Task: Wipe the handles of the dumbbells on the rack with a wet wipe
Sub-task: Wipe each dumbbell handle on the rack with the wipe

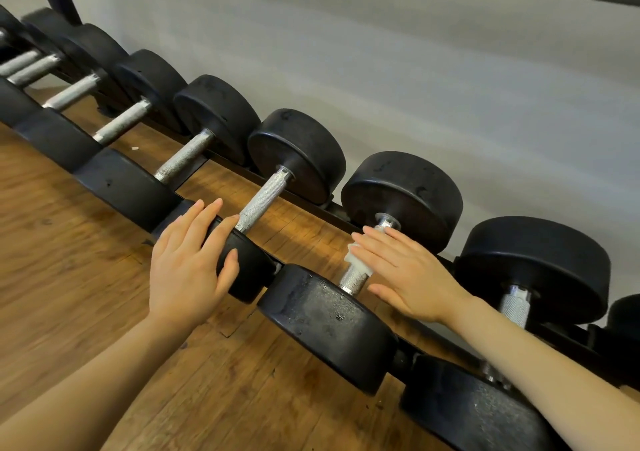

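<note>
Both forearms come in from the bottom edge, so that's what sits closest. Left hand rests flat on the near black head of one dumbbell, fingers straight and relaxed, thumb lying down the side of the head, not really clamping anything. Right hand lies over the handle of the next dumbbell along, fingers stretched out straight, pressing the wet wipe against the knurled steel. You can see a bit of white wipe poking out under the fingers, about midway along the bar.

That handle runs from near-left to far-right, away from the camera at a slant, its far head toward the grey wall and its near head by the wrists. All the dumbbells sit parallel like that, side by side on the rack, the row trailing off to the upper left where it gets blurry. Wooden floor shows under and between the bars. The rack holds only dumbbells as far as I can see.
</note>
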